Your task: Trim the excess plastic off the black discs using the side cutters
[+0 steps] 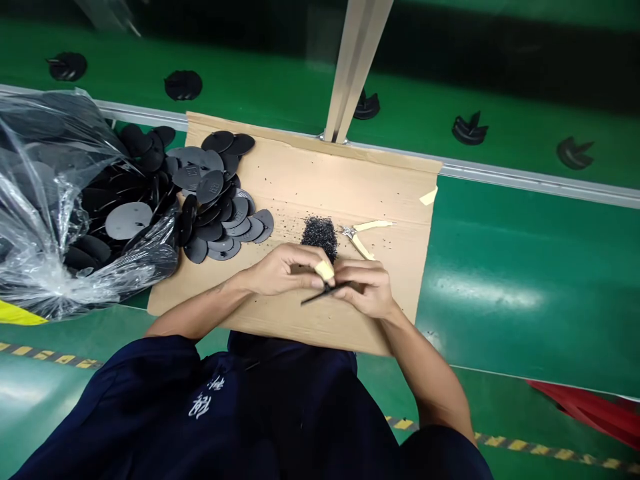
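Note:
In front of my body, both hands hold one thin black plastic disc (pixel 316 297), seen nearly edge-on and tilted. My left hand (pixel 287 270) pinches it from the left side, with pale yellow tape wrapped round a fingertip. On the other side my right hand (pixel 367 287) grips it between thumb and fingers. The fingers partly hide the disc's middle. Just beyond my hands is a heap of small black bits (pixel 319 237). Beside it, a pair of nippers (pixel 354 233) with pale yellow handles lies spread on the cardboard sheet (pixel 295 173).
At left, a pile of black discs (pixel 210 185) sits on the cardboard, next to a clear plastic bag (pixel 35 200) full of discs. Beyond the metal rail (pixel 500 177), several black parts (pixel 470 128) lie spaced along a green surface. A metal post (pixel 355 67) stands at the rail.

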`<control>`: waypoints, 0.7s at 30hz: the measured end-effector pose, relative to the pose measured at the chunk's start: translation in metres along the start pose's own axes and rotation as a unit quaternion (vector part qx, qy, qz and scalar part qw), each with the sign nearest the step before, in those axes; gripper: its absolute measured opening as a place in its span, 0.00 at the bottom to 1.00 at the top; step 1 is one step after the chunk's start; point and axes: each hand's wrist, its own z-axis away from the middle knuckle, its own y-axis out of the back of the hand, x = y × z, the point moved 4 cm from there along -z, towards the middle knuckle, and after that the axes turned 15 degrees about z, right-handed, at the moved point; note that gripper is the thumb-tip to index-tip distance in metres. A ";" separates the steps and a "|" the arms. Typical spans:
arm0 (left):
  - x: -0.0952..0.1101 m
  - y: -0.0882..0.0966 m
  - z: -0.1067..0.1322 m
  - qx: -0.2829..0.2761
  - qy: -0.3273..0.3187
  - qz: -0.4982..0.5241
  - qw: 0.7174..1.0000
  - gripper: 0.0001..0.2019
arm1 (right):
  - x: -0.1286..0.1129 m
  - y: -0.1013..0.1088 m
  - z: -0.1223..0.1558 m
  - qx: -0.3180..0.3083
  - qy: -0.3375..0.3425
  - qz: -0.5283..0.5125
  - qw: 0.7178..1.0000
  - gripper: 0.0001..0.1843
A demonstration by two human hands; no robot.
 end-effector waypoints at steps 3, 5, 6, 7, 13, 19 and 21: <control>-0.010 0.004 0.001 0.070 0.007 0.006 0.998 0.22 | 0.005 0.005 0.003 0.093 -0.030 0.095 0.991 0.15; -0.017 0.006 0.002 0.107 0.017 -0.025 0.994 0.22 | 0.008 0.007 0.002 0.075 -0.030 0.129 0.988 0.16; -0.020 0.009 0.002 0.128 0.020 -0.049 0.990 0.20 | 0.011 0.009 0.001 0.044 -0.023 0.140 0.989 0.17; -0.022 0.012 0.003 0.148 0.020 -0.075 0.986 0.17 | 0.013 0.013 0.000 0.010 -0.016 0.156 0.988 0.17; -0.018 0.032 0.005 0.221 -0.014 -0.166 0.961 0.15 | 0.050 0.055 0.004 -0.044 -0.090 0.414 0.905 0.32; -0.015 0.034 0.003 0.209 -0.045 -0.197 0.957 0.13 | 0.056 0.053 0.008 -0.022 -0.108 0.418 0.902 0.25; -0.013 0.032 0.002 0.196 -0.062 -0.202 0.957 0.12 | 0.044 0.047 0.005 0.005 -0.080 0.371 0.925 0.23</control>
